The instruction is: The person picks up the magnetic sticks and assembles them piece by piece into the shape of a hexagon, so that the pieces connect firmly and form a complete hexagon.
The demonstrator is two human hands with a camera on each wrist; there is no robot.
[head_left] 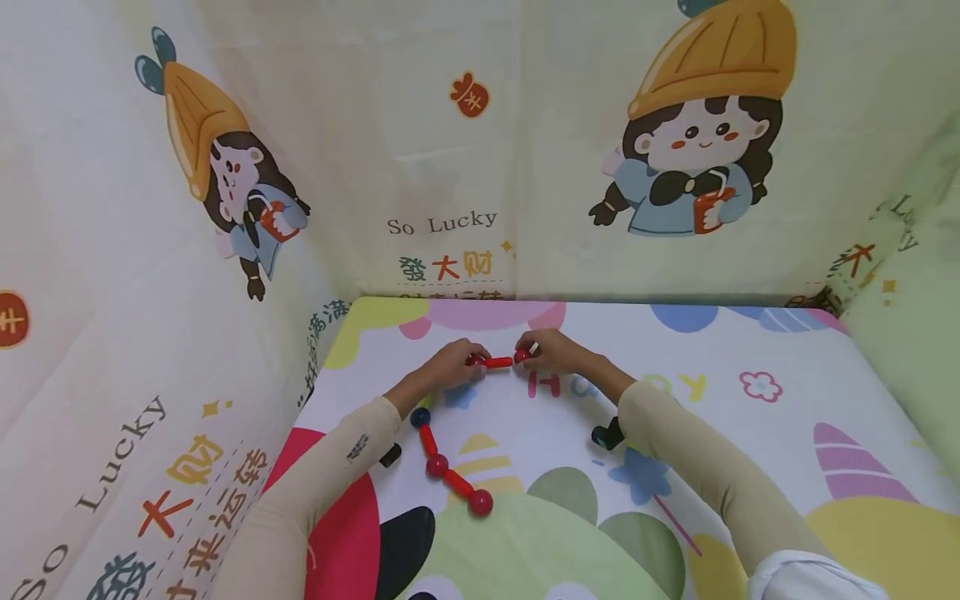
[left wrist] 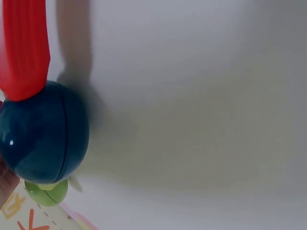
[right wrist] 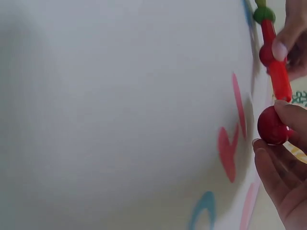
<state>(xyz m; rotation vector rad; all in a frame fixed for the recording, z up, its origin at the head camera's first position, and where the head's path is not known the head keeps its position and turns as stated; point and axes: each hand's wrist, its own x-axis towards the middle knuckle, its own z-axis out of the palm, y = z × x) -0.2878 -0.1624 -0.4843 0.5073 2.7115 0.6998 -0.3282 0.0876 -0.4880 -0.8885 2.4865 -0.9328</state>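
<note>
My left hand (head_left: 456, 364) grips a red ball (right wrist: 267, 56) at the joint with a red rod (head_left: 498, 362), the thumb lying over it. That rod's free end points at my right hand (head_left: 551, 350), which pinches another red ball (right wrist: 272, 125) between thumb and fingertips. Rod end and pinched ball are right beside each other. Behind the left hand's grip, the right wrist view shows a further red rod and a green ball (right wrist: 264, 15). Below the left forearm lies a dark blue ball (head_left: 421, 417), joined through red rods (head_left: 458, 483) to a middle red ball (head_left: 437, 466) and an end one (head_left: 481, 502).
The table (head_left: 712, 433) has a colourful cartoon cover. Printed cloth (head_left: 360, 125) hangs around its back and sides. One black device (head_left: 608, 435) shows under the right sleeve, another black piece (head_left: 391, 455) beside the left sleeve.
</note>
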